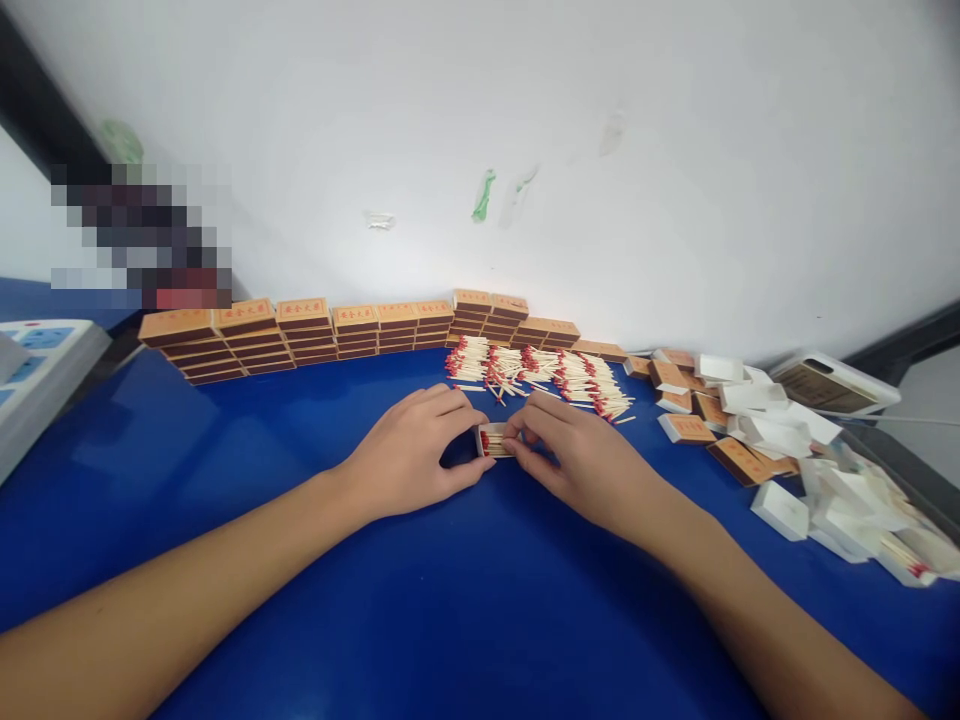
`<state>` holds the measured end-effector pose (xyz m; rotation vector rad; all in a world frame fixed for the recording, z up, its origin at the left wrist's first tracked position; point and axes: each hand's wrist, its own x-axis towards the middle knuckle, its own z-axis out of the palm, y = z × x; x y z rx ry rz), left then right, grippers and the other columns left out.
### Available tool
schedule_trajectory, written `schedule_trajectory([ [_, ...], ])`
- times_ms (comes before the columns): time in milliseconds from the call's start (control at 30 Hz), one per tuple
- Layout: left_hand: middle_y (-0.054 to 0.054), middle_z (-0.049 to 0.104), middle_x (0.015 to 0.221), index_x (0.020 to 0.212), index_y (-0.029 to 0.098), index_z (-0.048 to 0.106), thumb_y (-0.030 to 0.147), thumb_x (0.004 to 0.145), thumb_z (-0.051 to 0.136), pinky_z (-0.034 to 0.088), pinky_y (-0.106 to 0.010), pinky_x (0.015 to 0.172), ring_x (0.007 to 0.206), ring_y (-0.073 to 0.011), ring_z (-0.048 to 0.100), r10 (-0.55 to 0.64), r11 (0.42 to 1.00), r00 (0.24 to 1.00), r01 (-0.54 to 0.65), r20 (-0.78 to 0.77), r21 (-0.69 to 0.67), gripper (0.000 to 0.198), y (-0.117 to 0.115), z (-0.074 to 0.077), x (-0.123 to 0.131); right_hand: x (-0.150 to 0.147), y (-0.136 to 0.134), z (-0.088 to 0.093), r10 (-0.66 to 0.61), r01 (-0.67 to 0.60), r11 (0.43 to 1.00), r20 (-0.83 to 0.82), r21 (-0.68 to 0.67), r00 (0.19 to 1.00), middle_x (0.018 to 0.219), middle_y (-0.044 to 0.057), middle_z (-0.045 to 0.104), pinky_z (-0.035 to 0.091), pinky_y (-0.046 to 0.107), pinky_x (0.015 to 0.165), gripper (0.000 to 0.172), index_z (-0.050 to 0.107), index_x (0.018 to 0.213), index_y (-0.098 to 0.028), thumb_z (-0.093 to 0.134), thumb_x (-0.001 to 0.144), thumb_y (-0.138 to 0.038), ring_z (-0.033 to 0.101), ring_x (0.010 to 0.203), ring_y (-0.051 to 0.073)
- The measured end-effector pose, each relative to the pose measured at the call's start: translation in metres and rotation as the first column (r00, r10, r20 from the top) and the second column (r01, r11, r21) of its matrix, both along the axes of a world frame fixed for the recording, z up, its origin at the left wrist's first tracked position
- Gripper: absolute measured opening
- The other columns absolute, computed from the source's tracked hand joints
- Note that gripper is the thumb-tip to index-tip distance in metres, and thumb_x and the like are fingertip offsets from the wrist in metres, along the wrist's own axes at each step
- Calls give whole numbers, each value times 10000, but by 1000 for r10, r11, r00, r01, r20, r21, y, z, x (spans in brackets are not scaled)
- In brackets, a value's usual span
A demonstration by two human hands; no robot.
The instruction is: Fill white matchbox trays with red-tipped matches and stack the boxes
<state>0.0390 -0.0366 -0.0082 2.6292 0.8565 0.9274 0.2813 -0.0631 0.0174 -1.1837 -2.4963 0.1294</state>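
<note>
A small white matchbox tray (495,440) with red-tipped matches in it rests on the blue table (465,600) between both hands. My left hand (416,450) curls its fingers around the tray's left end. My right hand (581,455) pinches the tray's right side, fingers pressed on the matches. Just beyond the hands lies a loose heap of red-tipped matches (540,375).
Stacks of orange matchboxes (300,335) line the white wall at the back. Empty white trays and orange sleeves (750,420) are scattered at the right, near a phone (832,385). A white power strip (34,375) sits at the far left.
</note>
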Motion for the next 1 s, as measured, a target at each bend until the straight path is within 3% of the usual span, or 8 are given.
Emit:
schedule_trajectory([
  [300,-69,734,1059,1176,201,708,350,972,732,568,-416,908,1014,-251,674,5,1000,1000,-5,-8,1,254,0,1,0,1,-1,8,-6,2,996,-52,-84,999,964,62,670,482,315,689,115,671,1010,-227,563,1047,-220,642,816,195],
  [433,-64,733,1057,1177,211,708,347,971,729,568,-417,900,998,-247,675,9,1000,1000,-9,-18,-10,248,0,1,-1,14,11,5,-147,142,989,-111,-51,983,893,51,654,455,324,674,135,675,957,-226,570,1034,-263,595,748,188],
  [600,-66,730,1061,1182,205,708,350,977,726,566,-415,898,1002,-248,678,10,1000,1000,-10,-26,-2,252,0,0,-1,36,32,-7,-339,345,938,-117,32,934,837,47,628,422,335,661,107,690,960,-209,601,982,-264,577,732,204],
  [1000,-66,735,1063,1182,193,708,337,972,734,560,-408,912,1014,-249,675,0,1000,1000,0,-22,9,255,0,0,-1,41,44,-17,-395,394,919,-20,-18,919,923,71,643,446,344,705,124,677,919,-206,583,989,-245,603,812,226],
])
